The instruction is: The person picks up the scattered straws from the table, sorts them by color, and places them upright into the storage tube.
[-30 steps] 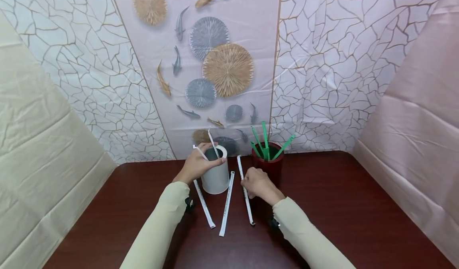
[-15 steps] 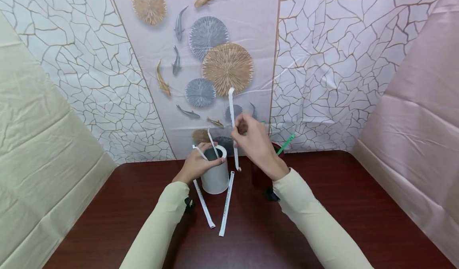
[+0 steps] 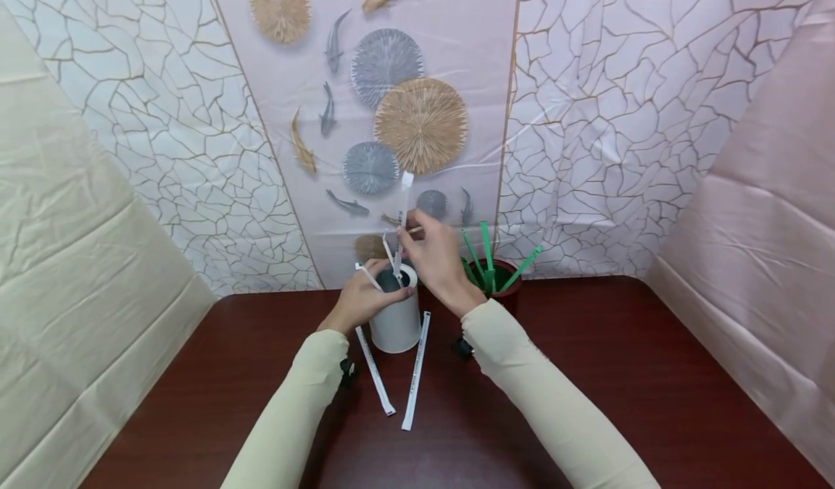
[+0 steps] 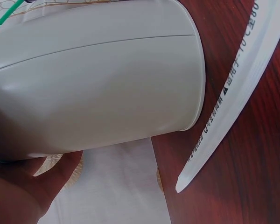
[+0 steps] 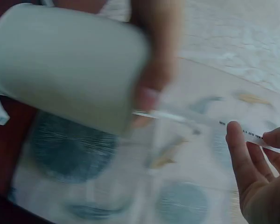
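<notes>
A pale grey cylindrical cup (image 3: pixel 395 324) stands upright on the table, its mouth facing up. My left hand (image 3: pixel 355 302) grips it round the rim, thumb on the near side and fingers behind. Two white wrapped straws (image 3: pixel 369 277) lean out of the cup. Above the mouth, my right hand (image 3: pixel 435 257) pinches another white wrapped straw (image 3: pixel 406 188) between thumb and fingers, its lower end right at the opening. Small dark print shows on this wrapper in the right wrist view. In the left wrist view, a printed wrapped straw (image 4: pixel 224 109) lies beside the cup's base.
Two more white wrapped straws, one left (image 3: pixel 375 374) and one right (image 3: pixel 415 374), lie on the dark red-brown table (image 3: pixel 587 380). Behind my right forearm stands a dark red cup (image 3: pixel 506 302) with several green sticks (image 3: pixel 487 246). A patterned cloth (image 3: pixel 574 112) hangs at the back.
My right hand has picked a wrapped straw up off the table, raised it, and carried it left to the grey cup's mouth. The left hand keeps its grip on the cup.
</notes>
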`<state>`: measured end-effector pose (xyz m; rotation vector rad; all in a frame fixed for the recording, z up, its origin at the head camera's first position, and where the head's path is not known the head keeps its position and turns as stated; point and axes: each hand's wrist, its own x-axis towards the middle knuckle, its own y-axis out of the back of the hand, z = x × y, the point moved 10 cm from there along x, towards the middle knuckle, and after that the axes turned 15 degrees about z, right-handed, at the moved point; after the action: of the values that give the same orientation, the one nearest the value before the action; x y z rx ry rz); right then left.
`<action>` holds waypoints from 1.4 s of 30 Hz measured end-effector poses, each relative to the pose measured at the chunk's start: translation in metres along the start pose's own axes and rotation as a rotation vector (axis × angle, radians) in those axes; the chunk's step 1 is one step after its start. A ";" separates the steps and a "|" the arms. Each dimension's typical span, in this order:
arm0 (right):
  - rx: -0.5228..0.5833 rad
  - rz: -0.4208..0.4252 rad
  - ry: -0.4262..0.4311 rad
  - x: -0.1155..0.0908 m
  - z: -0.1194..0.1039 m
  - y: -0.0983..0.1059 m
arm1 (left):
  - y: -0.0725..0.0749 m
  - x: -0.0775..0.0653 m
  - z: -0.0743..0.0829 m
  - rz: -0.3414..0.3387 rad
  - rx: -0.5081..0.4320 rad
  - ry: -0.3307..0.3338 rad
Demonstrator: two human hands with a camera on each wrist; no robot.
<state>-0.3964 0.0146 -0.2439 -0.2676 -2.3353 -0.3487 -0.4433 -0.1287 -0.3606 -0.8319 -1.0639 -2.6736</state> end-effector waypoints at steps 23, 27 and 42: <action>-0.182 -0.123 -0.088 -0.054 0.074 0.006 | -0.004 0.003 0.009 -0.008 -0.007 -0.034; -0.166 -0.127 -0.083 -0.051 0.061 0.015 | -0.002 0.001 0.007 0.003 -0.024 -0.024; -0.386 -0.377 -0.486 -0.117 0.105 0.013 | -0.001 -0.001 0.004 -0.012 -0.009 -0.008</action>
<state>-0.3789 0.0509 -0.3968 -0.0964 -2.7825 -1.0224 -0.4409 -0.1254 -0.3591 -0.8415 -1.0631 -2.6894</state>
